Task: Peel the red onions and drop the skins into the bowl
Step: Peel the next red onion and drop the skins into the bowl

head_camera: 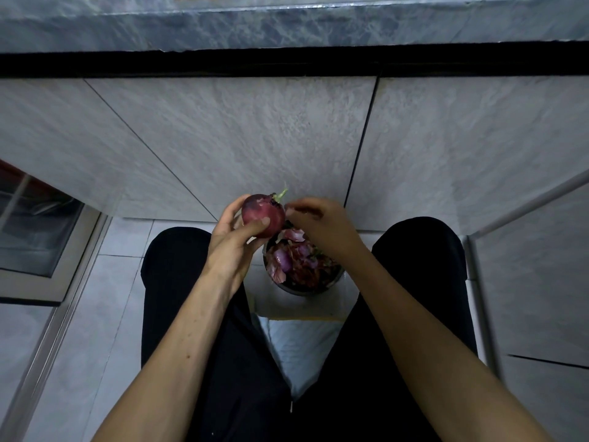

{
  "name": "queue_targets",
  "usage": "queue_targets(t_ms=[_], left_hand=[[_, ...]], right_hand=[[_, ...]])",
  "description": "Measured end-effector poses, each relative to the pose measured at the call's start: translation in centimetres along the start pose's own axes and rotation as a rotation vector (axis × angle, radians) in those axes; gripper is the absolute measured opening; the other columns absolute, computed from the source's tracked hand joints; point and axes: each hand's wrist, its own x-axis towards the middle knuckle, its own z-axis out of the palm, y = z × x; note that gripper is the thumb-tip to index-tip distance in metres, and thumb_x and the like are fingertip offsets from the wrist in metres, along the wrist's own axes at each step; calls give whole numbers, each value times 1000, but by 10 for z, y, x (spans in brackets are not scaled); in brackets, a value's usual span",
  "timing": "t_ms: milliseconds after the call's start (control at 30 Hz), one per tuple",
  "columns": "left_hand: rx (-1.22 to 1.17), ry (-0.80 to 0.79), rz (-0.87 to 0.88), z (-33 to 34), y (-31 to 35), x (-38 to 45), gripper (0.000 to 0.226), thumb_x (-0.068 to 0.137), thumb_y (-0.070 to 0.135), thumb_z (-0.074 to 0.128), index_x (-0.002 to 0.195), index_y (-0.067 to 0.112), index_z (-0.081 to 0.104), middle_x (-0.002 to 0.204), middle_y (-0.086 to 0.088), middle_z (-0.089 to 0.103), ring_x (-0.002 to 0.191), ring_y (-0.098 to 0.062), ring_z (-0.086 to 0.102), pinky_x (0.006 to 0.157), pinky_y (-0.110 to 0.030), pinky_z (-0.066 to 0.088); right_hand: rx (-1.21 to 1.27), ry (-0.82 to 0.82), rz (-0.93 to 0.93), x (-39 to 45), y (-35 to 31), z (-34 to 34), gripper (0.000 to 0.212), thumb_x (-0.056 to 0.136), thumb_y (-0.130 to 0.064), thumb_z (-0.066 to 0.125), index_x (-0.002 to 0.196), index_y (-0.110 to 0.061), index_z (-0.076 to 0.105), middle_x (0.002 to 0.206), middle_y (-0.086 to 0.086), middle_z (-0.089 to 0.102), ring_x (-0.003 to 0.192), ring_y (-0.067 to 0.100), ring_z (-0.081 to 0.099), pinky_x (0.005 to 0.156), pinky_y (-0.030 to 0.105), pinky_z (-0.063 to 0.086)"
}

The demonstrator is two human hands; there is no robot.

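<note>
1. The person sits low, knees apart in black trousers (pixel 178 282), facing a grey tiled wall (pixel 223 138).
2. The left hand (pixel 231 240) holds a red onion (pixel 263 215) up in front, above and just left of the bowl (pixel 318 290).
3. That hand grips the onion: the thumb lies across its near side and the fingers curl round the far left side.
4. The onion is dark purple-red and looks mostly in its skin, with a green sprout (pixel 282 194) poking up and to the right from its top.
5. The right hand (pixel 318 224) is right beside the onion, fingers bent and drawn together at the onion's upper right edge, near the sprout.
6. It seems to pinch a pale bit of skin there, but that spot is small and blurred, so I cannot tell for sure what it holds.
7. The bowl sits on the floor between the feet, partly under the right hand.
8. It is heaped with skins (pixel 296 260), pink and purple, some hanging over the left rim.
9. A white sheet (pixel 293 339) lies on the floor between the legs, on the near side of the bowl.
10. Pale floor tiles (pixel 105 298) run off to the left, beside a glass-fronted cabinet (pixel 38 228).
</note>
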Motion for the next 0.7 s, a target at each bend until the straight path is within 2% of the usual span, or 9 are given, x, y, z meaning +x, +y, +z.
queue_targets(t_ms=[67,100,200,300,467,600,700], left_hand=[[74,-15,79,2,-2,-3,61,74,-2,79,129,19,62,124,-12,69,116,-30,67,98,-43,55],[130,-16,121,3,-3,-5,62,72,-2,82,125,22,63,126,-10,68,116,-27,68,98,-41,55],[286,-32,217,8,-5,-11,62,73,-3,84,122,28,61,128,0,66,116,-15,66,89,-24,55],[364,-36,296,12,-7,-15,65,71,-4,85,121,29,58,122,8,65,115,-8,64,84,-19,54],[482,-17,409,14,-12,-18,67,73,3,88,122,36,56,117,29,61,121,-10,59,93,-29,56],[443,-17,401,14,-12,-19,68,72,5,88,126,29,55,120,19,63,121,-12,60,86,-27,58],[405,-16,382,15,-10,-20,67,71,-1,86,127,22,56,118,11,64,116,-8,63,77,-18,55]], right_hand=[[54,34,-43,-9,-6,-1,14,89,-17,69,101,-15,75,90,-7,74,83,7,69,77,20,55],[74,57,-45,-12,-8,-1,12,88,-17,71,99,-17,75,87,-10,73,81,5,69,76,20,55],[123,117,-25,-13,-10,-2,10,84,-13,74,91,-20,74,76,-18,70,70,-2,65,70,13,51],[116,137,13,-14,-9,-1,6,83,-13,75,89,-13,75,75,-13,70,67,-1,65,67,12,50],[257,138,116,-17,-11,1,11,84,-12,73,79,-22,75,70,-6,73,67,8,67,65,22,54],[246,191,106,-17,-12,4,17,83,-14,75,77,-29,73,68,-13,72,70,7,69,71,22,57],[194,247,35,-19,-12,7,7,84,-15,74,85,-21,77,72,-10,73,71,9,71,70,25,58]])
